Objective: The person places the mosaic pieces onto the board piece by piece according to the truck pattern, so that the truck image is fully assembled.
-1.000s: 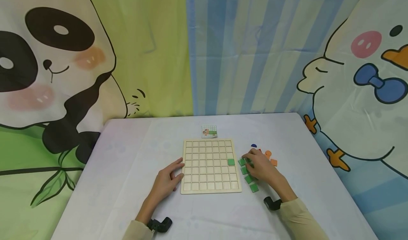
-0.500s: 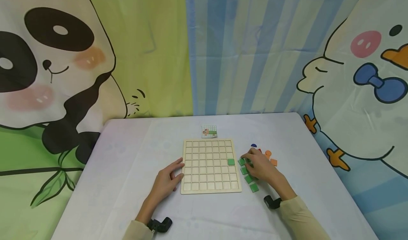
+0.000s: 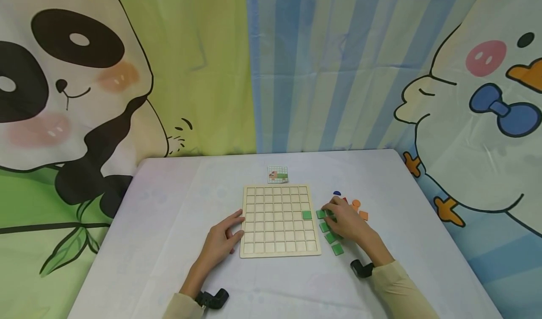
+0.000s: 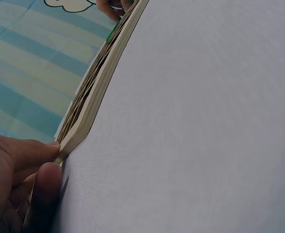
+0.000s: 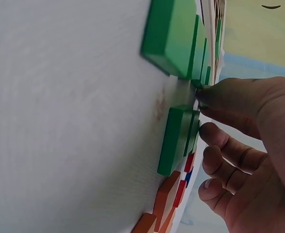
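A pale wooden grid board (image 3: 280, 247) lies on the table, with one green square tile (image 3: 306, 215) in a cell by its right side. At the board's left edge, my left hand (image 3: 219, 240) rests index fingertip and thumb against the rim, fingers relaxed. Just right of the board, my right hand (image 3: 348, 220) pinches a green tile (image 3: 320, 214) between thumb and index finger; the fingers partly cover it in the right wrist view. Several more green tiles (image 3: 330, 238) lie in a slanted row below and under that hand.
A small pattern card (image 3: 277, 174) lies behind the board. Past my right hand are orange pieces (image 3: 363, 215), red pieces (image 5: 180, 193) and a blue half-round piece (image 3: 337, 193). The white table (image 3: 169, 206) meets a printed curtain (image 3: 292, 65) at the back.
The pinched green tile has turned slightly, now lying straighter beside the board. Both hands keep nearly the same place.
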Available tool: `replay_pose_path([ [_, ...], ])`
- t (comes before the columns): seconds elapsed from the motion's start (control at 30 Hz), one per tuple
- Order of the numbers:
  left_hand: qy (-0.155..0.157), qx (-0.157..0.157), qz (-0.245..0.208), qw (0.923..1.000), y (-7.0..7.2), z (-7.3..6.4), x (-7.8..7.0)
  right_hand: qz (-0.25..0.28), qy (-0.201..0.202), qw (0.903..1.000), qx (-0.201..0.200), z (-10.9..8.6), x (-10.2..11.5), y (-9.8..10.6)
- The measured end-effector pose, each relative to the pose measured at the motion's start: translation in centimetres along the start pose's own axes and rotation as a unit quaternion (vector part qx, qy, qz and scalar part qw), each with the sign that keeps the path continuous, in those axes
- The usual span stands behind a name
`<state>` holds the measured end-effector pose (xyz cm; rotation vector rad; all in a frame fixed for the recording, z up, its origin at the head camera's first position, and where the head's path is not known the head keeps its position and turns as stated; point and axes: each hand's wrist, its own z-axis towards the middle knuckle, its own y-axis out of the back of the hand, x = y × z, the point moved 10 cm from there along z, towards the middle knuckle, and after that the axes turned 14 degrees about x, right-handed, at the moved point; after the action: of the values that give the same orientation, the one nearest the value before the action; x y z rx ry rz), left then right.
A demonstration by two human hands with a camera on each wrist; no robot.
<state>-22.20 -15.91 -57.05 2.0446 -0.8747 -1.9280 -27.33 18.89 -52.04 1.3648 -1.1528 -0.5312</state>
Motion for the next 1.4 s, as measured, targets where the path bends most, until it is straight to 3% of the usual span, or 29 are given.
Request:
replay_pose_path([
  [0.5, -0.003, -0.005, 0.001, 1.0000, 0.1, 0.1, 0.0, 0.001, -0.002, 1.0000, -0.009, -0.1, -0.1, 0.0],
  [0.8, 0.012, 0.001, -0.006, 0.9999, 0.0, 0.1, 0.3, 0.010, -0.003, 0.9999, -0.007, -0.4, 0.4, -0.2],
  [1.13, -0.010, -0.008, -0.007, 0.9999, 0.0, 0.0, 0.0, 0.020, 0.003, 0.9997, -0.011, -0.8, 1.2, -0.6],
  [1.4, 0.009, -0.002, -0.008, 0.9999, 0.0, 0.1, 0.3, 0.010, 0.011, 0.9998, -0.011, -1.1, 2.7, -0.8],
])
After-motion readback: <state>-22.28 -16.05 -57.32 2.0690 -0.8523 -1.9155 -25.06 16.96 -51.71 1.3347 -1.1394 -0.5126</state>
